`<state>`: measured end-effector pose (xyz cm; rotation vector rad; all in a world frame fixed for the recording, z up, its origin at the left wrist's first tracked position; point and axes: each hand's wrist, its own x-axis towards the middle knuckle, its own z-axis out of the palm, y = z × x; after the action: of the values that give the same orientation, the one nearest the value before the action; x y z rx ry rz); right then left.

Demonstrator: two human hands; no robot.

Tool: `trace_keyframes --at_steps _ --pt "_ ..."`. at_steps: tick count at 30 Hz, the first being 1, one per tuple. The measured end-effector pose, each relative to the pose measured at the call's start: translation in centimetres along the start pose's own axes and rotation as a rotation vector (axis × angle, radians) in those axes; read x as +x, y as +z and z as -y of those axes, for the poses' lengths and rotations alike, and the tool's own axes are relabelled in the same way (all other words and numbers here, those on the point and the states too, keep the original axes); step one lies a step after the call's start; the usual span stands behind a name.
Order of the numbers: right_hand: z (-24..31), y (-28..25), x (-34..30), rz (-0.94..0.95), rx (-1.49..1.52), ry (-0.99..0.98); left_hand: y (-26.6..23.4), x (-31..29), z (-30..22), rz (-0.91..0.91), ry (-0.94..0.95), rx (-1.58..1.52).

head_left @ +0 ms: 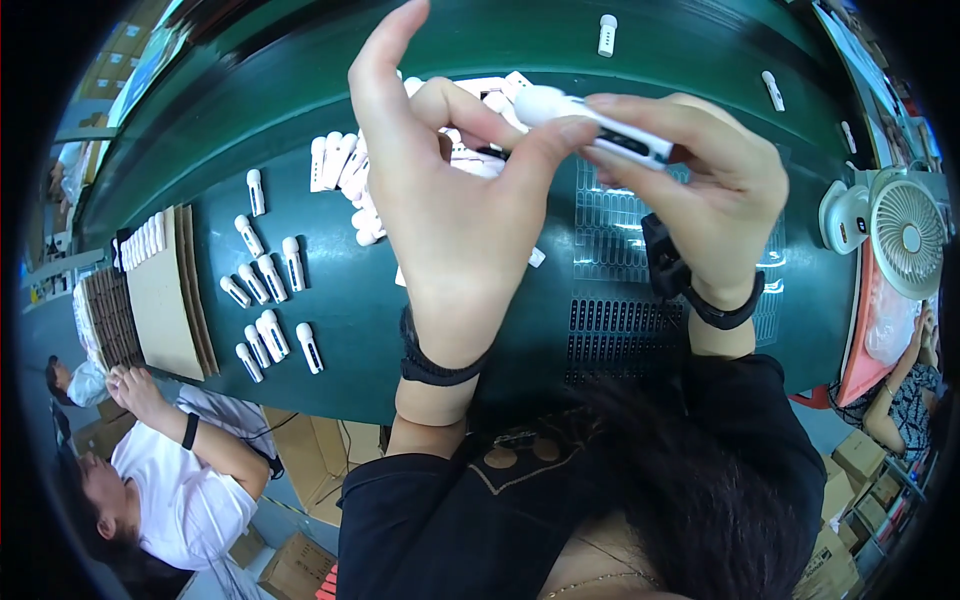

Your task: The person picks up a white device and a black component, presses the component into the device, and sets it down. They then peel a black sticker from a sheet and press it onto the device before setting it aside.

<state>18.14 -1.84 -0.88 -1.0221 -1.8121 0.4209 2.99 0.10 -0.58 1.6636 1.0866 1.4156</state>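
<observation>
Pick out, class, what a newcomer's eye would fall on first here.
Probably the white, round-headed device with a black strip, held at upper centre in the right hand, the left hand overlapping it. Similar white devices lie loose on the green tabletop at left. A round white fan stands at far right.

A bare strip of the green table (350,310) is lying open between the left hand (455,220) and the scattered white devices (271,278), while a white heap (345,165) is blocking the way beyond that hand; the held device (635,143) is filling the gap toward the right hand (715,175), cardboard sheets (160,300) are walling off the left, and a fan (905,238) is obstructing the right
</observation>
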Motion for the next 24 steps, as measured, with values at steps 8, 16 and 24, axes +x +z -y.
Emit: trace_keyframes --at_steps 8,16,24 --pt "-0.1 0.6 0.1 0.007 0.231 0.127 0.2 -0.2 0.2 -0.005 0.005 0.005" --pt "-0.3 2.0 0.0 -0.051 0.236 0.159 0.7 -0.1 0.6 -0.006 -0.001 0.027" --pt "-2.2 2.5 1.1 0.029 0.480 0.315 1.7 3.5 5.8 -0.029 0.898 -0.548"
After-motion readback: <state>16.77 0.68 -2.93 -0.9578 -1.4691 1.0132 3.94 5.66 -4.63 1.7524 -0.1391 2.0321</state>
